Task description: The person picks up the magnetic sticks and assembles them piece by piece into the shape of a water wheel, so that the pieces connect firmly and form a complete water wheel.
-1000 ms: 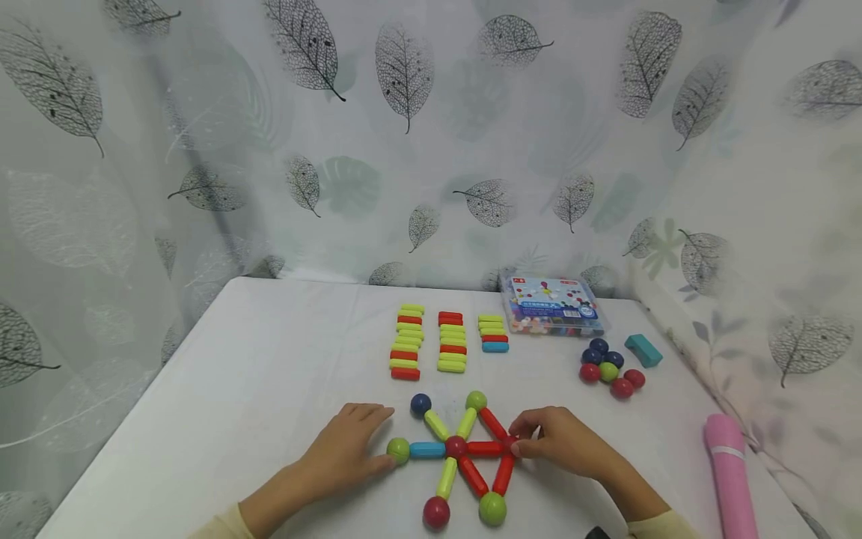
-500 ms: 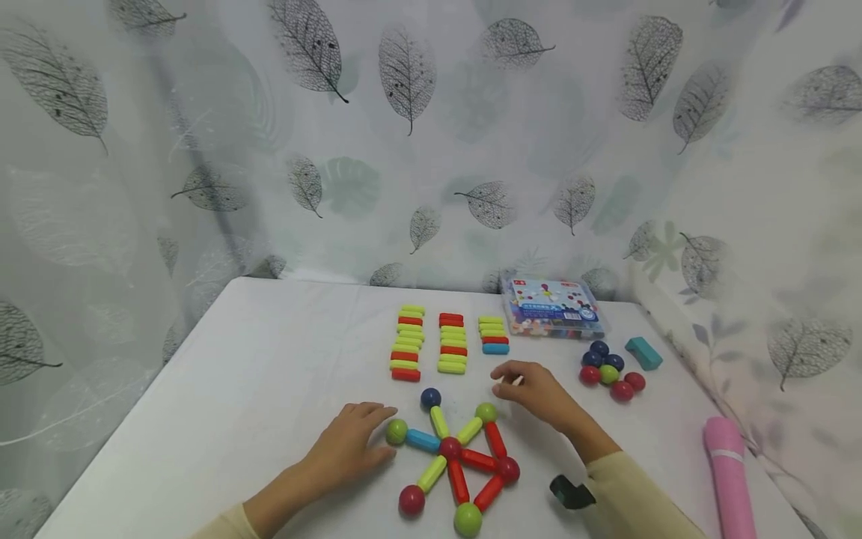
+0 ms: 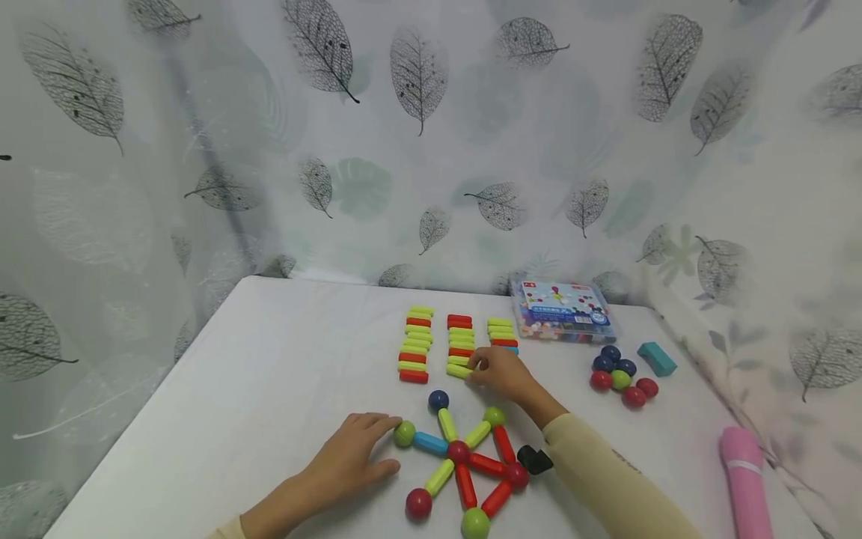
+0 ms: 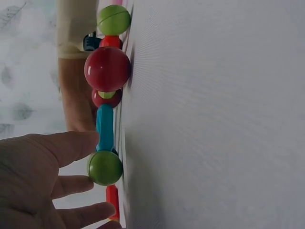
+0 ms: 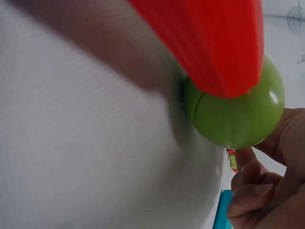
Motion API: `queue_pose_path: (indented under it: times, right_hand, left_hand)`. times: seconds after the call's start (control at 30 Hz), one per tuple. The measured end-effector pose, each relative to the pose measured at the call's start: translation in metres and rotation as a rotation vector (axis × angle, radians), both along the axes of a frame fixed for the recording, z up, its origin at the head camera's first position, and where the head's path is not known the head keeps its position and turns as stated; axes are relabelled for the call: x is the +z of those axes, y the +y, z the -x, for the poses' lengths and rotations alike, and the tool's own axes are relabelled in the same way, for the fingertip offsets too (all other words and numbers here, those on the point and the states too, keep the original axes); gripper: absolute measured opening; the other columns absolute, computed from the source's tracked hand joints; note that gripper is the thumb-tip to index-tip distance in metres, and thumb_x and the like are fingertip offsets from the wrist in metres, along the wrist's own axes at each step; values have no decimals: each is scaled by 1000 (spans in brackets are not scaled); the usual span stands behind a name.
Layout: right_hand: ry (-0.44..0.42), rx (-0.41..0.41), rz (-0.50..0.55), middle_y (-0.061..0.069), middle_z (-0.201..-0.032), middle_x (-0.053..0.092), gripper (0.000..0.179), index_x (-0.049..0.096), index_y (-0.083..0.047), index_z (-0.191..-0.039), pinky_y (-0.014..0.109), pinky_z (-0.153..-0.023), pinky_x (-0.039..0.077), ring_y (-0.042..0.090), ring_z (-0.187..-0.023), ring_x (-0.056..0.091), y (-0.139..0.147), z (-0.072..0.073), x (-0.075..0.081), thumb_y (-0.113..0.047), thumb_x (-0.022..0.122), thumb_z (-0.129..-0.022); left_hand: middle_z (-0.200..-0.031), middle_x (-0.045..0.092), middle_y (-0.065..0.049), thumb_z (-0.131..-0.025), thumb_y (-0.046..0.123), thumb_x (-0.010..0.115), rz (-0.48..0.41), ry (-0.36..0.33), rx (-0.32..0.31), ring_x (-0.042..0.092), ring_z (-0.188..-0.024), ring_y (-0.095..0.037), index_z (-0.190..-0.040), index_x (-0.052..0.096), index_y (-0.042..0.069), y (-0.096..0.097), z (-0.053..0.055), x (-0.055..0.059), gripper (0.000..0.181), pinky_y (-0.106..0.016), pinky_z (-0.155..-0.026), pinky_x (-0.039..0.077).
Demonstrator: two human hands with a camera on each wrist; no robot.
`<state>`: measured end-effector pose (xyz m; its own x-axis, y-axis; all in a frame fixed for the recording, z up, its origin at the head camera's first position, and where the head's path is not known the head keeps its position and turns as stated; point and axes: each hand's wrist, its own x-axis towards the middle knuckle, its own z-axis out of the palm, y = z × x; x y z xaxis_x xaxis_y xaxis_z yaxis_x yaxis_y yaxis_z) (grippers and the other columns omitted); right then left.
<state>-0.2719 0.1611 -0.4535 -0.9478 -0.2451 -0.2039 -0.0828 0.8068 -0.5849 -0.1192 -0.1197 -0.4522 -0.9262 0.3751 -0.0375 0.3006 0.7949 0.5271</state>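
A flat model of balls and magnetic-looking rods lies on the white table, around a red centre ball (image 3: 459, 452). My left hand (image 3: 343, 460) is open beside it, fingers spread about the green ball (image 3: 404, 433) on the end of a blue rod (image 3: 430, 443); an index fingertip appears to touch that ball. Farther back, my right hand (image 3: 501, 372) pinches the right end of a yellow-green rod (image 3: 458, 370), the nearest in the middle stack, which now sits slightly askew. In the right wrist view, a green ball (image 5: 238, 114) and a red rod (image 5: 214, 43) partly hide the right hand's fingers.
Another stack of yellow and red rods (image 3: 414, 358) stands left of the middle one; a shorter stack (image 3: 500, 329) is to the right. Loose balls (image 3: 621, 380), a teal block (image 3: 657, 359), a clear parts box (image 3: 564, 311) and a pink roll (image 3: 744, 479) lie rightward.
My right hand has left the model's red ball at the right and moved back and left to the middle rod stack. The model has turned clockwise a little. My left hand has stayed near the green ball.
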Motion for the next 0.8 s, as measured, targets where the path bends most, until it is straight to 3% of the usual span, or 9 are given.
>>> queue_pose_path:
  times: [0.17,0.4,0.63,0.8]
  right_hand:
    - [15,63,-45,-1,-89,64,15,76,-15,-97,32,-75,54,18,-87,57,2,-7,7,-23,82,-86]
    - [-47,152,-20,-6,-92,68,15,77,-17,-99,34,-80,57,16,-88,60,11,-30,19,-22,82,-86]
    - [-61,151,-10,-6,-93,67,17,76,-18,-100,34,-82,58,15,-88,60,12,-42,19,-25,82,-86]
    - [-67,143,6,-5,-92,66,18,75,-17,-99,32,-78,57,15,-89,59,21,-48,16,-27,82,-86]
  left_hand:
    - [-134,64,-7,-86,32,82,-8,9,-7,55,-123,-28,-139,61,13,1,1,3,61,-51,-103,51]
    - [-142,58,-7,-86,37,82,-35,-5,-28,51,-129,-28,-144,57,15,5,4,7,67,-52,-103,52]
    - [-161,38,-9,-80,69,73,91,-44,-139,34,-147,-35,-154,46,23,16,-1,6,91,-61,-109,43]
    - [-164,34,-7,-79,77,67,151,-72,-178,26,-151,-36,-155,45,22,20,-4,6,97,-64,-111,39]
